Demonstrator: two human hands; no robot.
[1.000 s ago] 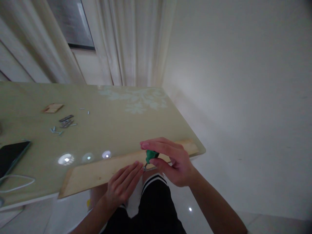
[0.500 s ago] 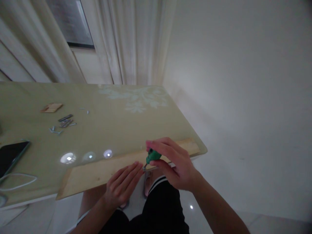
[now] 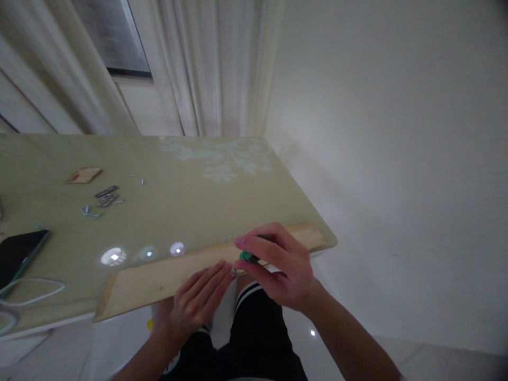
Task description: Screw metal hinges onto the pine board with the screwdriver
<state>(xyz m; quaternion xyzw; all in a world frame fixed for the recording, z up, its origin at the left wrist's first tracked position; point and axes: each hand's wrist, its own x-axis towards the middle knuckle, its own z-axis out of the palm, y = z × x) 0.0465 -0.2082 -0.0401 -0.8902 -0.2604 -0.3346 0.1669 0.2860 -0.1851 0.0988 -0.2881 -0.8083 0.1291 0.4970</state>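
Observation:
A long pale wooden board (image 3: 138, 288) lies along the table's front edge and juts out over it. My left hand (image 3: 202, 296) rests on the board with its fingers straight and together, steadying it at the front edge; its thumb is hidden. A small metal piece (image 3: 234, 272), too small to make out fully, sits at those fingertips. My right hand (image 3: 283, 267) is closed around a screwdriver (image 3: 247, 256) with a green and black handle. The tool's tip points down to the metal piece, and the fingers cover much of the handle.
On the glossy table (image 3: 190, 211) lie metal plates (image 3: 107, 198), several loose screws (image 3: 90, 212) and a small wood piece (image 3: 83, 175). A phone (image 3: 21, 256) and a white cable (image 3: 39, 304) are at the left. A wall (image 3: 389, 185) stands at the right.
My right hand has turned the screwdriver; its handle now leans further into the palm and less of it shows. My left hand and the board have barely moved.

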